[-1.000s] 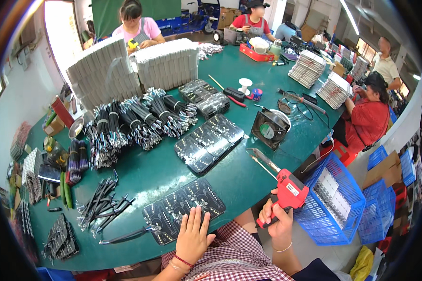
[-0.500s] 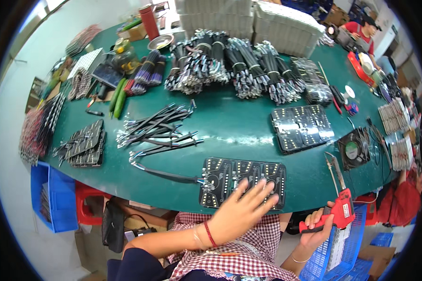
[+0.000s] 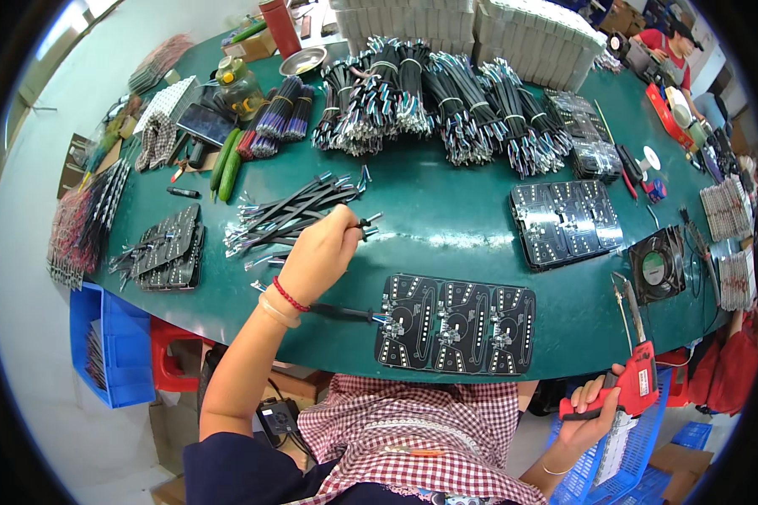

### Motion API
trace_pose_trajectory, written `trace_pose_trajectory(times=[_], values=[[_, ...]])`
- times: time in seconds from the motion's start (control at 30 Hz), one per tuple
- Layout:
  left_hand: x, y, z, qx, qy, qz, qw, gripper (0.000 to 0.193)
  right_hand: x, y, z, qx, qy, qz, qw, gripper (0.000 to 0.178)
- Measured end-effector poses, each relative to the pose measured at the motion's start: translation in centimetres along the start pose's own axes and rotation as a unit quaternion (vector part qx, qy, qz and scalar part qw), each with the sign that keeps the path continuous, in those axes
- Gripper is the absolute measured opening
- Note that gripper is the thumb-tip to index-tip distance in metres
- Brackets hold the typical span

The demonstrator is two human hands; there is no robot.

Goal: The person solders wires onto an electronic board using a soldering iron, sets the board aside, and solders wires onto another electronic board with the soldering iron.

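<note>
My left hand (image 3: 322, 252) is closed, pinching a short black-sleeved cable (image 3: 372, 224) whose end sticks out past the fingertips, by the loose pile of cables (image 3: 290, 206). Under that wrist, another black cable (image 3: 341, 312) runs to the left edge of a black circuit board panel (image 3: 455, 324), which lies flat near the table's front edge. My right hand (image 3: 589, 412) is wrapped round the handle of a red soldering gun (image 3: 643, 380); its tip points up, over the table right of the panel.
Bundled cables (image 3: 379, 93) line the back. At right lie a stack of boards (image 3: 564, 220) and a small fan (image 3: 657, 265); more boards (image 3: 170, 248) are at left. Cucumbers (image 3: 227, 168) and a bottle (image 3: 238, 88) stand behind them. A co-worker (image 3: 669, 55) sits far right.
My left hand has moved from above the circuit board panel up and left to the cable pile and closed on a cable. My right hand still grips the soldering gun.
</note>
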State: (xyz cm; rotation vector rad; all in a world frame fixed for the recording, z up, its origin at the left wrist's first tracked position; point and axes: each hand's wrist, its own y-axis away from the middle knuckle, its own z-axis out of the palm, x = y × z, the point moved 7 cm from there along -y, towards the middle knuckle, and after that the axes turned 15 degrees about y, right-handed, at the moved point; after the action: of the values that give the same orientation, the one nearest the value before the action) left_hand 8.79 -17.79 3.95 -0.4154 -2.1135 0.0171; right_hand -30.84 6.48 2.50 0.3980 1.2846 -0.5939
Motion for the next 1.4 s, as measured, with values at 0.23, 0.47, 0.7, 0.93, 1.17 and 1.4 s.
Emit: trace_pose_trajectory(times=[0.23,0.47,0.7,0.93,1.17,1.4], values=[[11.8,3.3,6.6,-0.077,0.025,0.208,0.975,0.025,-1.1,1.4,7.6,-0.03,0.062,0.08,0.994,0.044],[14.8,6.6,11.0,-0.113,0.129,0.218,0.961,0.034,0.5,2.7,13.3,-0.156,0.172,0.106,0.967,0.016],[15.6,7.9,12.1,-0.106,0.09,0.23,0.963,0.038,1.0,3.4,12.7,-0.107,0.165,0.128,0.972,0.024],[15.6,8.9,12.5,-0.034,0.127,0.253,0.959,0.035,2.3,4.4,11.5,-0.064,0.122,0.118,0.983,0.04],[15.2,9.2,11.0,-0.039,0.079,0.227,0.97,0.031,2.6,4.9,11.9,-0.117,0.164,0.153,0.967,0.046],[8.1,7.4,6.7,-0.06,-0.092,0.087,0.99,0.024,2.6,4.4,8.2,-0.173,0.186,0.078,0.964,0.047]])
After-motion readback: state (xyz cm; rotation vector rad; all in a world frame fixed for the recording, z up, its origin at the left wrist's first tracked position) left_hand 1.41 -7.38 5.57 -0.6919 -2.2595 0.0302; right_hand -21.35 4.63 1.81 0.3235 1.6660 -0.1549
